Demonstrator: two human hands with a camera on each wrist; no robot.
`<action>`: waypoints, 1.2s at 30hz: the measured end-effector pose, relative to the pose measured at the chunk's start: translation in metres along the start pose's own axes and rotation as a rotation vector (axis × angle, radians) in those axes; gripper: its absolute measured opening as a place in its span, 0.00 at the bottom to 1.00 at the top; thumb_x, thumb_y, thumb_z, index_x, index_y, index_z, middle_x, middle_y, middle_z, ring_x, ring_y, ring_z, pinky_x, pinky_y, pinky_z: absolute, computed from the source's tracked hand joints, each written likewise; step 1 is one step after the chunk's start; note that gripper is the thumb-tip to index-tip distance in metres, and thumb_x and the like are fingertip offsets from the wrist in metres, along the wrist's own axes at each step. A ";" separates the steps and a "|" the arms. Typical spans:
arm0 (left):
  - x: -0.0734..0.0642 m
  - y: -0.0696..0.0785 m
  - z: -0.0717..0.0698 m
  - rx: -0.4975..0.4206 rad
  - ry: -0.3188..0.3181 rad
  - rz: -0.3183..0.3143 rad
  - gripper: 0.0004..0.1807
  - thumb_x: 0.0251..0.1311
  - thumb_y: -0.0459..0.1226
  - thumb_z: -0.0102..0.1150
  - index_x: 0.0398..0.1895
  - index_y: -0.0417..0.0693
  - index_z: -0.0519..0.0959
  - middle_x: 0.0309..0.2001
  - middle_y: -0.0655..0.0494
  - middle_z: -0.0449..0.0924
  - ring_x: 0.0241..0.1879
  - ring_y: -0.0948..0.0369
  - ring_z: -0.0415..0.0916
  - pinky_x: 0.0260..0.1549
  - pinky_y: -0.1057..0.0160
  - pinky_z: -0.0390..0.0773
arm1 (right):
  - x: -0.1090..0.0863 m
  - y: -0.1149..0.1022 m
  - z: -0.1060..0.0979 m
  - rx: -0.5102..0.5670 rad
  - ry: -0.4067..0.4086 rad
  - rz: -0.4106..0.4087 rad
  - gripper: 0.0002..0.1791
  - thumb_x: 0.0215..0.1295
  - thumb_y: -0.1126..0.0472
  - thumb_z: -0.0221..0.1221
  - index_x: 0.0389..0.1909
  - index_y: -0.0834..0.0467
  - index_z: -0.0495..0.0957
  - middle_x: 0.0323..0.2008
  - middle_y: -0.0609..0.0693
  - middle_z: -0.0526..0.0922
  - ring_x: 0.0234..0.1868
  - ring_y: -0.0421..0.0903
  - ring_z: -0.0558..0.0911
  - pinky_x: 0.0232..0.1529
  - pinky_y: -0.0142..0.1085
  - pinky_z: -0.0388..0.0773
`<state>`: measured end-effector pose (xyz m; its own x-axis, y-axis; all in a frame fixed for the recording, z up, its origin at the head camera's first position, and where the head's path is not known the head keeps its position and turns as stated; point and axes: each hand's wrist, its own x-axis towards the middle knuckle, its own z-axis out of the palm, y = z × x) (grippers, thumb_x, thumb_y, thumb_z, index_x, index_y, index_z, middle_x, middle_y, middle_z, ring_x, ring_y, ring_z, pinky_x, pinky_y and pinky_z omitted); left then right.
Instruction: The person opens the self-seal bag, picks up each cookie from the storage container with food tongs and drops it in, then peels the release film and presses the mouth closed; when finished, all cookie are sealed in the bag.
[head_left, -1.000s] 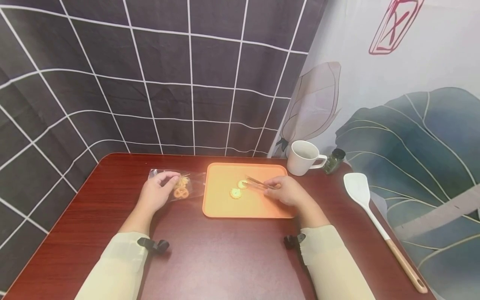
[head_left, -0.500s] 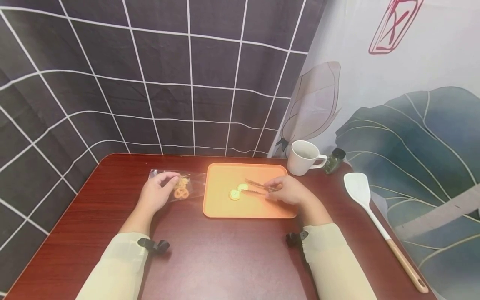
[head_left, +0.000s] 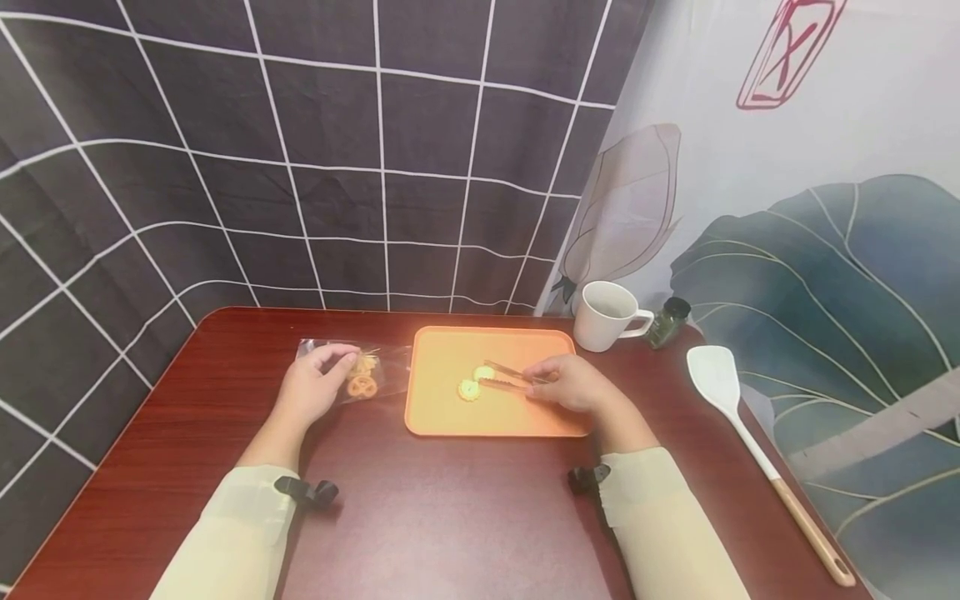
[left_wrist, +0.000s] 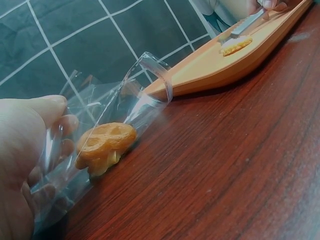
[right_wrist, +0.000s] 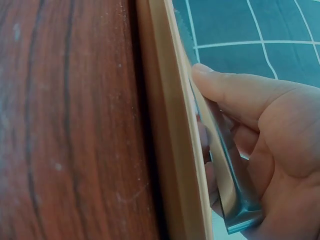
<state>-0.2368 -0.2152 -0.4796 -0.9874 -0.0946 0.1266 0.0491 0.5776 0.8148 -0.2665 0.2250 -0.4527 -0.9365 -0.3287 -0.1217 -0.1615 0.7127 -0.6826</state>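
Observation:
My left hand [head_left: 318, 383] pinches the edge of a clear plastic bag [left_wrist: 107, 102] lying on the table. Inside it are brown pretzel-shaped snacks [left_wrist: 107, 140] and paler pieces. My right hand [head_left: 570, 382] grips metal tongs [right_wrist: 225, 165] with serrated tips, fingers curled round them. Over the orange tray [head_left: 442, 417], the tong tips reach a round yellow cracker [head_left: 483, 373]; whether they press on it cannot be told. A second scalloped cracker [head_left: 468, 391] lies just in front and left of the first. In the right wrist view the tray's rim hides the tong tips.
A white mug [head_left: 603, 317] stands behind the tray's right corner, with a small dark-lidded jar [head_left: 667, 322] beside it. A white spatula [head_left: 714, 379] with a wooden handle lies along the table's right edge. A dark checked curtain [head_left: 322, 167] hangs behind the table.
The tongs have moved slightly left and down toward the farther cracker, and their arms stand closer together than half a second ago. The nearer cracker has shifted a little. My left hand is still.

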 end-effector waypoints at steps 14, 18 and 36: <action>0.003 -0.003 0.002 0.003 -0.001 0.007 0.19 0.79 0.50 0.58 0.60 0.50 0.86 0.55 0.44 0.89 0.57 0.45 0.83 0.60 0.45 0.77 | -0.001 -0.007 0.000 -0.013 0.047 -0.005 0.20 0.65 0.55 0.74 0.57 0.53 0.89 0.51 0.51 0.93 0.46 0.44 0.82 0.50 0.36 0.78; 0.003 -0.004 0.002 0.004 -0.002 0.005 0.19 0.79 0.49 0.58 0.60 0.50 0.86 0.55 0.44 0.89 0.57 0.46 0.83 0.61 0.45 0.77 | 0.002 -0.019 0.005 -0.017 0.046 -0.041 0.20 0.65 0.57 0.74 0.57 0.53 0.89 0.49 0.51 0.93 0.36 0.41 0.79 0.39 0.34 0.76; 0.003 -0.003 0.002 0.005 0.004 0.019 0.19 0.79 0.49 0.58 0.60 0.49 0.86 0.56 0.43 0.89 0.57 0.46 0.83 0.60 0.46 0.77 | 0.040 -0.086 0.042 -0.101 -0.031 -0.196 0.16 0.67 0.55 0.73 0.55 0.50 0.90 0.53 0.46 0.92 0.55 0.44 0.85 0.59 0.42 0.81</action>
<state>-0.2397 -0.2158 -0.4826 -0.9857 -0.0873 0.1442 0.0668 0.5834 0.8094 -0.2773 0.1245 -0.4290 -0.8742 -0.4852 -0.0173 -0.3715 0.6914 -0.6197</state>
